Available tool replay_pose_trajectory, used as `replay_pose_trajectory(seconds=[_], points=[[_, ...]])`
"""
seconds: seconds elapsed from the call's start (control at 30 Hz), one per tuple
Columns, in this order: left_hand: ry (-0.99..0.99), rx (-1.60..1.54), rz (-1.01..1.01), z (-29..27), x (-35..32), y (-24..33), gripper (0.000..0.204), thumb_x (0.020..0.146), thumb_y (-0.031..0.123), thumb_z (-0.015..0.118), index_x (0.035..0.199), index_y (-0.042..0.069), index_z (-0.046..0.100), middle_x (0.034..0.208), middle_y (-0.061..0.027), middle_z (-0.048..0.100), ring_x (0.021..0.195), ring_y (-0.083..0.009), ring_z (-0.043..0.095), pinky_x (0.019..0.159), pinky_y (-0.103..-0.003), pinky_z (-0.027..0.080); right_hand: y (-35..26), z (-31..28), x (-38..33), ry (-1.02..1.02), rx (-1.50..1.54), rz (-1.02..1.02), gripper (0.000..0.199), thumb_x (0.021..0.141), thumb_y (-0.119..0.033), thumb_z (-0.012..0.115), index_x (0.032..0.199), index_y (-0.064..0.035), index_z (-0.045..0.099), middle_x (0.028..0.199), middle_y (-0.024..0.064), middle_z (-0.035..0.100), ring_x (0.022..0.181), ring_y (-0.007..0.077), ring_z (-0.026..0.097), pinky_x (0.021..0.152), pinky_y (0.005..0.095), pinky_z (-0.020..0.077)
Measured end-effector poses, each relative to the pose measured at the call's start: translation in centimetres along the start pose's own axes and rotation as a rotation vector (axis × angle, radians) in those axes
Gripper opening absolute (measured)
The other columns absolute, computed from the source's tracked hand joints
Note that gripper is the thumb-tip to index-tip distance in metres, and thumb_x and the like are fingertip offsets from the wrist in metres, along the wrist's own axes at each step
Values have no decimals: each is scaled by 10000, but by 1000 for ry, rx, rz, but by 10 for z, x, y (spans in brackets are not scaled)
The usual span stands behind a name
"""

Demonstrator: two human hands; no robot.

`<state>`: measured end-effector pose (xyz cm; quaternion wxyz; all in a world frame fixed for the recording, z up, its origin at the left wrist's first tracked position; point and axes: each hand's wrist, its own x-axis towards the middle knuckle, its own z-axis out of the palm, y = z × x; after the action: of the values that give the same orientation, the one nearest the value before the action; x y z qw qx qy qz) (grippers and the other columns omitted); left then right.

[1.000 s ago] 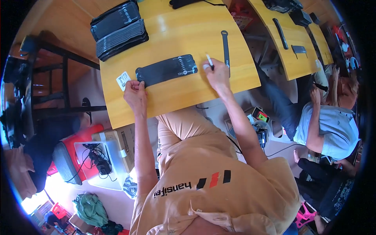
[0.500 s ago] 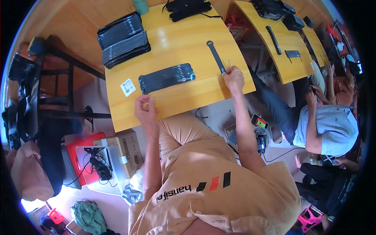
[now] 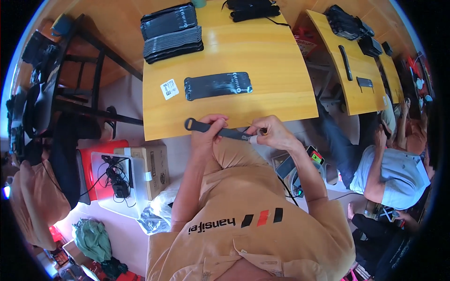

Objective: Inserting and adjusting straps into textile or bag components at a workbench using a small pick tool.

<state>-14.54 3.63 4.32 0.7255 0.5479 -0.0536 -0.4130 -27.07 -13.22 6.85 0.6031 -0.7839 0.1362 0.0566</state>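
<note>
Dark grey strap (image 3: pixel 229 134) is what I've got up right now, stretched between both hands just off the near edge of the yellow table (image 3: pixel 276 100), above my lap (image 3: pixel 239 157). Left hand (image 3: pixel 208 133) has it pinched a bit in from the ring end, which sticks out past my fingers to the left. Right hand (image 3: pixel 276 135) is closed around the other end, with a white wrap (image 3: pixel 253 139) on one digit and something small and dark (image 3: pixel 264 131) tucked in there too, can't tell what. Hands are near each other, not touching.

Straight ahead of them there's a flat black piece (image 3: pixel 208 87) lying on the wood, white label (image 3: pixel 169 89) just left of it, and a stack of similar pieces (image 3: pixel 173 44) further out on the left.

I'd call this step working on the right-hand end of the strap. Next move, I reckon, calls for the left to keep things steady while the right does the fiddly finger stuff.
</note>
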Motion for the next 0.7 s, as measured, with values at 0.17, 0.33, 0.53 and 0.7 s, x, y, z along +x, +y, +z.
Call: replay_pose_trajectory(seconds=[0.17, 0.33, 0.53, 0.7], points=[[63, 7, 76, -15, 2, 3, 174, 843, 172, 589, 927, 22, 621, 743, -31, 580, 528, -41, 460, 429, -166, 341, 21, -1, 5, 51, 141, 73, 110, 711, -49, 644, 796, 19, 640, 638, 11, 581, 562, 68, 479, 524, 219, 380], [77, -32, 86, -18, 5, 0, 190, 849, 173, 583, 941, 9, 618, 747, -35, 586, 523, -46, 467, 432, -168, 358, 7, -7, 5, 141, 279, 193, 76, 732, -19, 605, 803, 5, 592, 614, 33, 584, 441, 28, 415, 400, 193, 308], [74, 21, 71, -38, 15, 1, 166, 827, 103, 600, 955, -1, 610, 732, -42, 597, 539, -63, 511, 462, -169, 412, 33, -14, 19, 348, 431, 152, 62, 755, -43, 610, 801, -2, 596, 611, 44, 585, 368, 17, 353, 341, 171, 257], [163, 4, 92, -52, 29, 5, 181, 806, 34, 599, 981, -8, 582, 726, -53, 600, 657, -128, 620, 570, -205, 516, 40, -16, 37, 403, 525, 136, 105, 761, -39, 615, 854, 9, 610, 602, 44, 573, 356, 13, 338, 330, 168, 245]])
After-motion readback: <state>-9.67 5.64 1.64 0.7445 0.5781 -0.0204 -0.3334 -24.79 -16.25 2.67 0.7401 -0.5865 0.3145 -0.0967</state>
